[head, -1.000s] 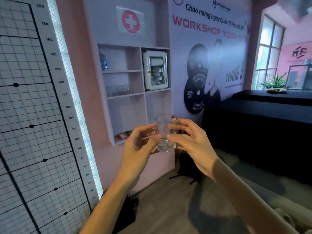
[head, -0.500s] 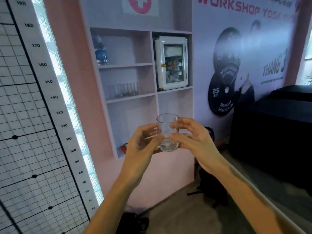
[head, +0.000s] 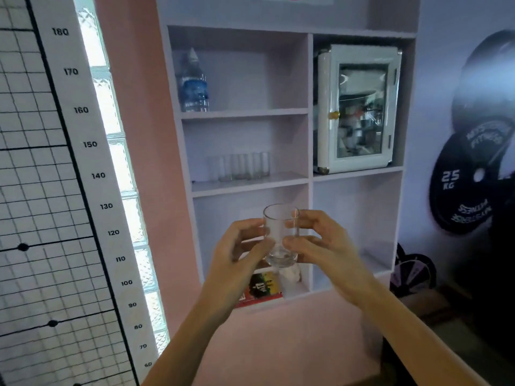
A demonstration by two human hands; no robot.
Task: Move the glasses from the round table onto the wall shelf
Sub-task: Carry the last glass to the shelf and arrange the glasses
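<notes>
Head view, held thing: a clear, empty glass (head: pixel 281 235) is upright in mid-air in front of the wall shelf (head: pixel 308 151), level with its lower left compartment and not yet inside any compartment.
Head view, left hand: the left hand (head: pixel 237 257) is clamped on the glass from its left side, thumb low near the thick base, fingers curled round the far side.
Head view, right hand: the right hand (head: pixel 324 246) is clamped on the same glass from the right, thumb across the front, fingertips near the rim.
Head view, shelf contents: a row of glasses (head: pixel 239 166) already stands on the middle board of the left column; a water bottle (head: pixel 192 82) stands on the board above; a small glass-door cabinet (head: pixel 358 108) fills the upper right compartment; a coloured packet (head: pixel 260 288) lies at the bottom left.
Head view, round worktop: not in sight.
Step in hand: by my judgement, carrying one glass to the shelf, close to setting it down.
Next move calls for: probably lifting the glass above the middle board's front edge, easing it in beside the row without knocking the ones there, base flat, then letting go with both hands.
Free room: the board looks bare to the right of the row and in front of it.
</notes>
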